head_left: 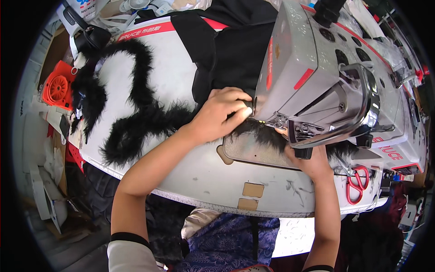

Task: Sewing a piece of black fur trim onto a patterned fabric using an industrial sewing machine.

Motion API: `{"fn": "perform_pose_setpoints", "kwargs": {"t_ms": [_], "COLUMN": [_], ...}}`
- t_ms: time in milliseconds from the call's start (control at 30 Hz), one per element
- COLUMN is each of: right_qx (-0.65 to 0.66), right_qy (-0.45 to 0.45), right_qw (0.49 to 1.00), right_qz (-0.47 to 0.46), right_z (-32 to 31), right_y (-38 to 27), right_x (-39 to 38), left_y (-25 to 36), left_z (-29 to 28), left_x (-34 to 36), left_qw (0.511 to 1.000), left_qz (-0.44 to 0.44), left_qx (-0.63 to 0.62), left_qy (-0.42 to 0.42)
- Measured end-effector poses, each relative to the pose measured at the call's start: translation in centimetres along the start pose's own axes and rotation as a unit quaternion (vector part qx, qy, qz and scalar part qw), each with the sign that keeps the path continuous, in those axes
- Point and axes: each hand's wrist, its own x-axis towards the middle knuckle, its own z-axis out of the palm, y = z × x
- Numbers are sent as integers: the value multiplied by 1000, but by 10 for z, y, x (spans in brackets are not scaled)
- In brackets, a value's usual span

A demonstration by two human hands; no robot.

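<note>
A white sewing machine (290,59) stands at the right, its needle area just past my left fingertips. My left hand (219,113) lies beside it with fingers bent and thumb tip drawn in, closed on the edge of black fabric (240,54). This fabric spreads away behind the hand. A fluffy black feather trim (140,68) winds over the left of the table, runs under my left wrist and shows again below the needle. My right hand (310,161) is at the near side of the machine head, by the trim; the machine hides most of its fingers.
Red-handled scissors (358,183) lie right of my right wrist on the white table (181,181). A ruler tape (190,200) follows the table's near edge. At far left is an orange object with a round grille (57,90), near a black strap (93,36).
</note>
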Motion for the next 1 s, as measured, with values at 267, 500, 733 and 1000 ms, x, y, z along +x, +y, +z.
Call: {"fn": "perform_pose_setpoints", "kwargs": {"t_ms": [267,500,733,1000], "right_qx": [98,-53,-118,69], "right_qy": [65,13,66,101], "right_qw": [993,998,986,987], "right_qz": [29,1,-95,-101], "right_z": [-16,-19,-13,11], "right_y": [-33,-46,-47,-32], "right_x": [-8,-8,6,19], "left_y": [-1,2,20,37], "left_z": [-1,-10,-12,5], "left_x": [-2,-15,-10,-6], "left_qw": [961,992,999,996], "left_qz": [-155,-66,16,-36], "left_qx": [-187,-54,-13,65], "left_qy": [-130,-97,-49,43]}}
